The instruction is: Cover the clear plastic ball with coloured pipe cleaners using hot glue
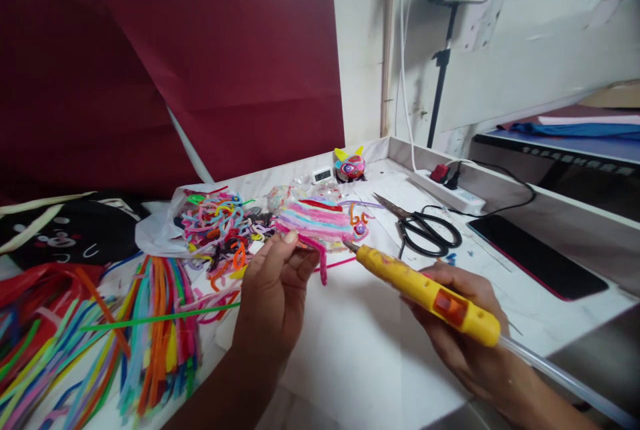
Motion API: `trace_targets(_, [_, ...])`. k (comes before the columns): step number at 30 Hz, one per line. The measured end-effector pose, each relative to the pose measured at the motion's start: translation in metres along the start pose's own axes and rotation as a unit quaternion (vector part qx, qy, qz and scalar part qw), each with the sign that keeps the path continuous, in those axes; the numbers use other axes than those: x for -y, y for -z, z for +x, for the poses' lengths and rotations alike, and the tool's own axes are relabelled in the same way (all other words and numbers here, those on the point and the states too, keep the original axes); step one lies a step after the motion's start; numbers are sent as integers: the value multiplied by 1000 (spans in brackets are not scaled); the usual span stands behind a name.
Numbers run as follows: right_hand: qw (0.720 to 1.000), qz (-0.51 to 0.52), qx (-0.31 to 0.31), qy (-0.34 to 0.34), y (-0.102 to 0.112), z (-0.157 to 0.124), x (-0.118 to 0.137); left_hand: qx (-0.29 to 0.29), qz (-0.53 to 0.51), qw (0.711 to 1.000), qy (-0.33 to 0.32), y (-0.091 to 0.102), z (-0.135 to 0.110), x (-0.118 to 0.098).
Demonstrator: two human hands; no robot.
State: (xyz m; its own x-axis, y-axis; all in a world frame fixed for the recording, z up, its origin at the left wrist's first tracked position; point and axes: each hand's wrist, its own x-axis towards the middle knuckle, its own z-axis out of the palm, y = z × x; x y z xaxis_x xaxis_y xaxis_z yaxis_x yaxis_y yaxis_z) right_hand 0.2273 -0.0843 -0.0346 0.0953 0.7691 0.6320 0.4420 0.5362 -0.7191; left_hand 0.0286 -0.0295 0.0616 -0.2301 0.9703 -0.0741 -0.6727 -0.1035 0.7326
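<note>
My left hand [277,283] pinches a striped piece covered in pipe cleaners [315,222], in bands of pink, white, light blue and red. A magenta pipe cleaner [323,262] hangs bent from its lower edge beside my fingertips. In my right hand [465,323] is a yellow hot glue gun [420,287], with a clear glue stick [560,373] running out of its back. The gun's metal nozzle points at the lower right edge of the striped piece; whether it touches I cannot tell. Black-handled scissors [425,230] lie beyond the gun, blades apart.
Pipe cleaner bundles [160,330] cover the left side, with cut scraps in a plastic bag [165,223] behind. A small horned figure [351,165] and a digital clock [323,177] stand at the back. A power strip [447,190] and a phone [537,257] lie right, near the raised table edge.
</note>
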Motion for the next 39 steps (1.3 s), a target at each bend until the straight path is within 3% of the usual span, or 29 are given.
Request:
trace_targets(4, [998,-49,-23,32,-2,-3,-2,-6,-2,1000,18,0,1,0])
trace_targets(6, [996,-55,-62,21,-2,-3,0,-7,-3,1000,23,0,2,0])
trace_targets(9, [995,17,-91,-28,1,4,5,-8,-5,1000,21,0,2,0])
trace_targets(12, [982,132,-17,-137,11,15,8,-6,-11,1000,19,0,2,0])
trace_targets(15, [930,254,106,-244,20,25,9,2,-13,1000,15,1,5,1])
trace_targets(20, [853,309,179,-381,22,30,10,7,-11,1000,1,5,11,1])
trace_targets(31, [803,245,347,-418,5,27,-7,23,6,1000,-19,5,7,-1])
trace_targets(33, [803,227,364,-413,4,25,-13,25,12,999,-23,5,6,-1])
trace_targets(35, [827,165,381,-379,5,25,-19,25,14,999,-26,5,6,0])
trace_targets(37, [879,23,378,-290,10,28,-22,27,15,999,-30,5,5,0])
trace_targets(39, [920,-143,326,-165,14,33,-18,31,20,999,-37,5,5,1])
